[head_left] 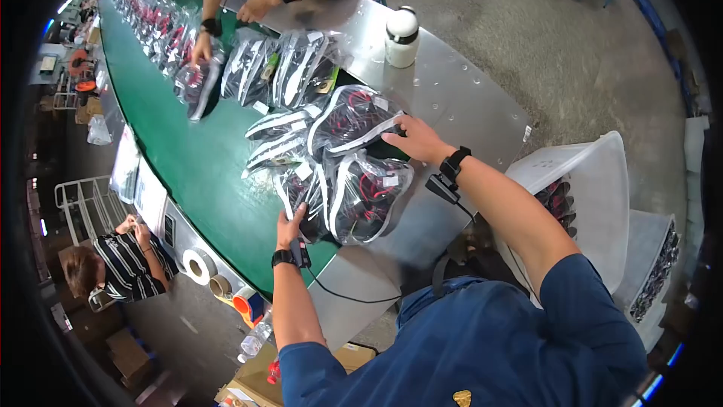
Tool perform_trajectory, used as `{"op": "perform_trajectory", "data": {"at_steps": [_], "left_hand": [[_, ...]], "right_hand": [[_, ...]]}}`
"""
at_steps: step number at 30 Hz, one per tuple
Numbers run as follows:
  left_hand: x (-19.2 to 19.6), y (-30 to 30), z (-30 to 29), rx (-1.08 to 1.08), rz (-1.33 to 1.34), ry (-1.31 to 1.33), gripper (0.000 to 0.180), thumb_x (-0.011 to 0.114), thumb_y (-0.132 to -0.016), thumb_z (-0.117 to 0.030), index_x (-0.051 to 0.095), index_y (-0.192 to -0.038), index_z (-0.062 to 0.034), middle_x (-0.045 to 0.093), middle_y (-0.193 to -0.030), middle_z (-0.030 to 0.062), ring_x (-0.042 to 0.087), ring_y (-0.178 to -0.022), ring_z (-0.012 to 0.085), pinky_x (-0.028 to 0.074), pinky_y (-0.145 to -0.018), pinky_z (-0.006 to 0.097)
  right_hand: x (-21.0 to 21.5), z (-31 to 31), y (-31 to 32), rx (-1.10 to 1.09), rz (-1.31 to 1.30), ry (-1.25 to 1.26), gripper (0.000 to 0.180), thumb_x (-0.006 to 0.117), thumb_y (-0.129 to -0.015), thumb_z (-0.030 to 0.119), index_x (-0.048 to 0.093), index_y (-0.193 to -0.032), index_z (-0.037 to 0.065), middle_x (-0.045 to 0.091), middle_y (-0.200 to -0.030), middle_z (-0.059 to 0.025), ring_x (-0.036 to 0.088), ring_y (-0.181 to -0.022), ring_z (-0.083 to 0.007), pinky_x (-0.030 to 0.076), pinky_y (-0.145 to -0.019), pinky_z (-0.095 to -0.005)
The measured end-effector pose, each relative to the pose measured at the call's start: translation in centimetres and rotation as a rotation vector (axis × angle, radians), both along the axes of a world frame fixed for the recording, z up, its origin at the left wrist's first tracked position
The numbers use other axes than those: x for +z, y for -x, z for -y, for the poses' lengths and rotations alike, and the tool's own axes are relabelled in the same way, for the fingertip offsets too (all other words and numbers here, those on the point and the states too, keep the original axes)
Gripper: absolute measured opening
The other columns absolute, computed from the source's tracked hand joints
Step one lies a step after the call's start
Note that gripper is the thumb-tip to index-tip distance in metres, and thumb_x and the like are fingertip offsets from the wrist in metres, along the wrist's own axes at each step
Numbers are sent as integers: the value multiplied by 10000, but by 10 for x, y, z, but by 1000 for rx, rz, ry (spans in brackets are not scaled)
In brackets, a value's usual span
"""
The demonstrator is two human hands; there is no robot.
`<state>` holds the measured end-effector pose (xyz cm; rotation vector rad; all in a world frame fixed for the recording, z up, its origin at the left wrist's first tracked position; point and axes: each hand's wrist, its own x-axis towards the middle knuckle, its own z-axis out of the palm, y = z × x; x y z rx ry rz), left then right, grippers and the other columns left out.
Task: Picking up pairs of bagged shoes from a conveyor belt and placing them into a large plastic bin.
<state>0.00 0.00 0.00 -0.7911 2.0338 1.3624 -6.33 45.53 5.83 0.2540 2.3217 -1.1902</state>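
Several dark shoes with white soles, red laces and clear plastic bags lie at the near end of the green belt. My right hand [419,139] is closed on the end of one bagged shoe [354,119], its thumb and fingers on either side. My left hand [291,228] grips the near end of another bagged shoe [295,185]. Between my hands lies a further bagged shoe [369,196], partly over the metal edge. Just beyond is a bagged pair [282,134] with white soles showing. Some fingertips are hidden by plastic.
Across the green belt [173,158], a co-worker's hand [202,48] touches a bagged shoe in a long row. A white bottle [402,38] stands on the metal table [467,98]. White bins [602,181] are at my right; tape rolls [199,265] line the left edge.
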Motion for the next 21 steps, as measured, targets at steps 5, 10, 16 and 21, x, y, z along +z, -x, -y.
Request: {"op": "perform_trajectory", "data": {"at_steps": [5, 10, 16, 21], "left_hand": [[-36, 17, 12, -48, -290, 54, 879, 829, -891, -433, 416, -1415, 140, 630, -1263, 207, 637, -1086, 257, 511, -968, 344], [-9, 29, -17, 163, -216, -196, 723, 786, -940, -367, 462, -1384, 103, 635, -1252, 174, 639, -1039, 215, 509, -945, 331], [48, 17, -20, 139, -99, -286, 516, 771, -921, -229, 554, -1281, 69, 677, -1088, 83, 636, -955, 169, 520, -870, 336], [117, -76, -36, -64, -545, 183, 781, 891, -708, -115, 489, -1363, 29, 579, -1292, 149, 586, -1135, 233, 486, -997, 362]], "right_hand": [[31, 17, 38, -89, 80, 171, 1010, 815, -752, 693, 548, -1271, -131, 647, -1217, -259, 650, -1119, -328, 511, -992, -394], [7, 39, -11, 124, 167, 262, 1069, 906, -705, 581, 498, -1390, -130, 578, -1370, -260, 604, -1215, -305, 485, -1030, -385], [34, 26, -5, 334, 377, 344, 877, 928, -721, 407, 581, -1389, -43, 638, -1319, -185, 624, -1197, -246, 491, -1024, -358], [47, 24, -50, 768, 249, -23, 900, 919, -705, 450, 577, -1399, -11, 513, -1474, -209, 460, -1371, -323, 385, -1141, -423]]}}
